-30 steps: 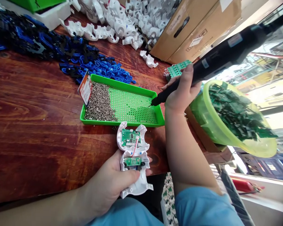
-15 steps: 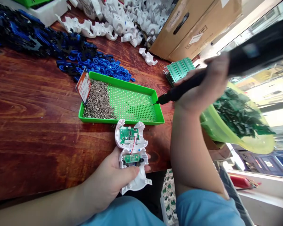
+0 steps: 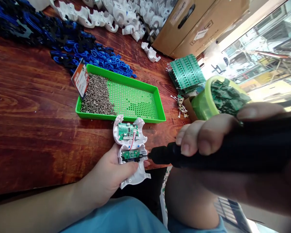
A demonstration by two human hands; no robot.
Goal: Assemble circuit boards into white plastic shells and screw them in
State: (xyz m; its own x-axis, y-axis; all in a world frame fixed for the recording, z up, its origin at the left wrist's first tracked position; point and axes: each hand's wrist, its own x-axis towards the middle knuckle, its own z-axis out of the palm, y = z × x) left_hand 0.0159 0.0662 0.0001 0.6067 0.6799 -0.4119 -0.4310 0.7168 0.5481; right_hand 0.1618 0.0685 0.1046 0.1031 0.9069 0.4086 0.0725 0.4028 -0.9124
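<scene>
Beyond the housing (image 3: 137, 177), green tray (image 3: 99, 116).

At the back of the red-brown wooden table (image 3: 26, 136), a cardboard box (image 3: 184, 36) stands beside a heap of white plastic shells (image 3: 128, 16). Blue and black plastic parts (image 3: 99, 60) sprawl to the left. Green circuit-board panels (image 3: 188, 71) (stacked several deep) lie near a translucent yellow-green tub (image 3: 200, 105) holding green boards (image 3: 228, 97).

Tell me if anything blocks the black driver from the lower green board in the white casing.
Nothing visible does. The black driver, in the right hand, has its tip at the lower green board; contact is hard to judge. The left hand holds the white casing, its thumb below the tip's path.
</scene>
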